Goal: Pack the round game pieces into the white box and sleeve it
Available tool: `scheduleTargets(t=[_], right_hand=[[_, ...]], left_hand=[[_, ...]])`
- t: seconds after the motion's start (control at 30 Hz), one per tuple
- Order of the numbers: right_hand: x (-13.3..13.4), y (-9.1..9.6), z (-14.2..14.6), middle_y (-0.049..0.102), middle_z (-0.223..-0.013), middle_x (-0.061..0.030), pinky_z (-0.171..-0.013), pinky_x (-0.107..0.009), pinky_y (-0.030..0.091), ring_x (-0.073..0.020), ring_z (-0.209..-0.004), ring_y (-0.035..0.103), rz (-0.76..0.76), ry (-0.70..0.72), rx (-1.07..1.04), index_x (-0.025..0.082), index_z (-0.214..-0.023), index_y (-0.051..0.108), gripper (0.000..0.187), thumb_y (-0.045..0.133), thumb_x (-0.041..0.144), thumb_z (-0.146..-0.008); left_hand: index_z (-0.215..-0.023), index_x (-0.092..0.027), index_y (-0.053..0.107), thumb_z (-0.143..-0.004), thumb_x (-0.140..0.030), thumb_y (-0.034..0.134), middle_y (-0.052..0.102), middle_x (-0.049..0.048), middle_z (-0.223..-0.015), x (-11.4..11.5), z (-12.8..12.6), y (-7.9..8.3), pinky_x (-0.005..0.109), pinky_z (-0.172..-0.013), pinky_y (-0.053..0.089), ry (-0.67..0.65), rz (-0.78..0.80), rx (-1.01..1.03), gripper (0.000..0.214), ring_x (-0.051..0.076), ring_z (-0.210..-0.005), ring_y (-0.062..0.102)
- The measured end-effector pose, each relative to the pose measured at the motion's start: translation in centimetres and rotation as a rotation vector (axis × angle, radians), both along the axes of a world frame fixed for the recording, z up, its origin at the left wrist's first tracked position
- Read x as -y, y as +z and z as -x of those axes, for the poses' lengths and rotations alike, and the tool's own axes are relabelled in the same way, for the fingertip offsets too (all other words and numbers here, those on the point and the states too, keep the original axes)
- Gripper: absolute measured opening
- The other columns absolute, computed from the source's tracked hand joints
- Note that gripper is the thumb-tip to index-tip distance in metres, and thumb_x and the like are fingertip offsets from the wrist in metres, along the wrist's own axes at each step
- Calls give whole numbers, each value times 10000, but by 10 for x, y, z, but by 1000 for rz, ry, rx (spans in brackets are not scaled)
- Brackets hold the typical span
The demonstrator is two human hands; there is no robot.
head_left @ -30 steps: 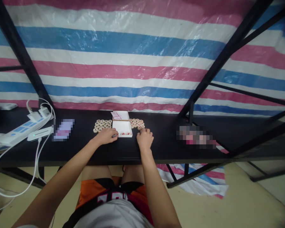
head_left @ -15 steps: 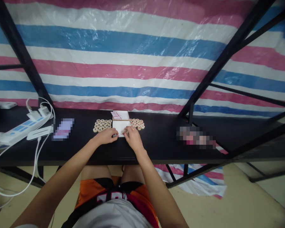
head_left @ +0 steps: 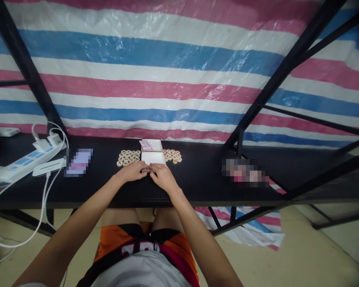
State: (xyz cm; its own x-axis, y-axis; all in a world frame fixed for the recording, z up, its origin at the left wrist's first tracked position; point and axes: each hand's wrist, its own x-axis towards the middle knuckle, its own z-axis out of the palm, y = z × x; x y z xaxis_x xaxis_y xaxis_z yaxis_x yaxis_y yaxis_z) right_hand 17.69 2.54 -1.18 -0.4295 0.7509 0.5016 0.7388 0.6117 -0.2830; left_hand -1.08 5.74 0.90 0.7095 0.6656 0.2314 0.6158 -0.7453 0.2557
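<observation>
A small white box (head_left: 153,158) sits open on the black table (head_left: 197,179), its lid (head_left: 151,144) lying just behind it. Round wooden game pieces lie in two groups, one left of the box (head_left: 128,157) and one to its right (head_left: 172,156). My left hand (head_left: 133,171) rests curled at the box's near left corner, touching its edge. My right hand (head_left: 162,177) covers the box's near edge, its fingers bent over the inside. What those fingers hold is hidden.
A white power strip (head_left: 24,161) with plugs and cables lies at the table's left end, a flat white device (head_left: 49,166) beside it. Blurred objects lie left (head_left: 78,162) and right (head_left: 247,173) of the box. Black frame bars (head_left: 275,79) rise before a striped tarp.
My right hand has moved left from beside the right group of pieces to the near edge of the box. My left hand has stayed at the box's corner.
</observation>
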Motion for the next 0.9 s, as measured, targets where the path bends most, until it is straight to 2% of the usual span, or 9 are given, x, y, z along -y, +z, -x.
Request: scheduleTargets(t=[0.13,0.37,0.6,0.77,0.9], right_hand=[[2,1,-3,665,-1138,-70,-953,-329,397,-188,-1029,611,16,-39,-3,189,-1064,662,259,469,202,-891],[4,3,-4,661,-1128,-80,-981,-317,372,-178,-1065,579,41,10,44,182,-1199,584,340,465,193,-881],[-1,1,-10,691,-941,-78,-866,-312,388,-197,-927,592,50,-164,13,166,-985,662,254,453,116,-850],[-1,3,-11,678,-848,-61,-812,-297,385,-192,-848,576,56,-182,-27,169,-891,654,235,437,91,-843],[-2,1,-13,673,-877,-64,-816,-289,385,-195,-868,568,42,-194,-83,166,-901,650,250,431,69,-829]], left_hand=[[-874,-170,652,-860,-256,466,621,47,-837,2,0,2,266,-748,425,3,0,3,206,166,-776,583],[-971,-177,639,-845,-236,484,645,49,-858,2,0,0,264,-752,434,8,3,40,209,175,-802,594],[-1029,-178,663,-846,-248,496,668,70,-955,0,1,-3,284,-831,435,32,3,11,257,186,-874,613],[-1113,-217,661,-869,-262,469,664,59,-968,5,0,3,281,-807,438,32,-11,-28,313,182,-858,619],[-1154,-238,648,-874,-272,460,660,54,-952,6,-1,5,277,-786,441,42,-19,-58,339,186,-862,618]])
